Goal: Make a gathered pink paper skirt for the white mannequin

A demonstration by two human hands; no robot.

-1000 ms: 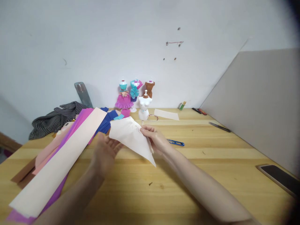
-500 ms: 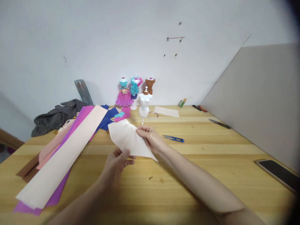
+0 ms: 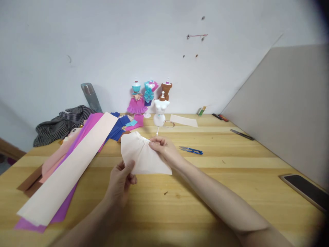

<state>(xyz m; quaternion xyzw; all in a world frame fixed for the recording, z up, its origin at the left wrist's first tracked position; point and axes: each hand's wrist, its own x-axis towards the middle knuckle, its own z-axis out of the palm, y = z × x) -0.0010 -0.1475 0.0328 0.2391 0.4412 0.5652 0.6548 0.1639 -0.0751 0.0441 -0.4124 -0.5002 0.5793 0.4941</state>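
Note:
A piece of white crepe paper (image 3: 145, 157), gathered into pleats along its top edge and fanning out below, is held up between my hands. My left hand (image 3: 120, 180) pinches its lower left edge, thumb in front and fingers behind. At the upper right, my right hand (image 3: 164, 149) grips the gathered edge between thumb and fingers. Just beyond the paper stands a small white dress-form mannequin (image 3: 161, 108) with a brown band at its neck. Blue-handled thread snips (image 3: 191, 150) lie to the right of my right hand.
Long paper strips (image 3: 69, 164) cover the left side, near striped cloth (image 3: 64, 125) and a bottle (image 3: 91, 97). Dressed mannequins (image 3: 136, 99) stand by the wall. A white paper strip (image 3: 183, 120), a glue stick (image 3: 202, 110), dark scissors (image 3: 242, 134) and a phone (image 3: 307, 190) lie rightward.
My left hand has shifted left along the paper's lower edge and closed its fingers more. The paper's left side now hangs straighter. My right hand keeps its grip. The view has tilted slightly.

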